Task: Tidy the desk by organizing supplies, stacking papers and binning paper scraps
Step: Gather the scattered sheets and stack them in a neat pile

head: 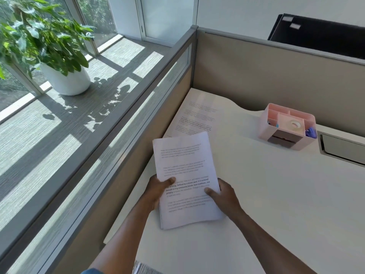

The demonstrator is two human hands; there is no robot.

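Hidden, cropped and unreadable parts of the desk scene

The fingers of the left hand (158,186) and right hand (223,191) lie out of sight behind the white stack of printed papers (185,175), thumbs alone showing; its print is too blurred to read, as is the flat printed sheet (194,117) farther back, partly covered by the stack. The small blue items in the pink plastic desk organizer (287,128) cannot be identified. The grey recessed desk tray (341,148) and black monitor back (320,34) are cut by the right edge.

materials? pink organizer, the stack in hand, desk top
Organizer: looks like moulded plastic, matte pastel pink; thin even walls and dividers.
Stack: white printed paper; the sheets bow, layered edges show at the bottom.
Desk: smooth off-white, probably laminate; no grain visible, the core cannot be told.
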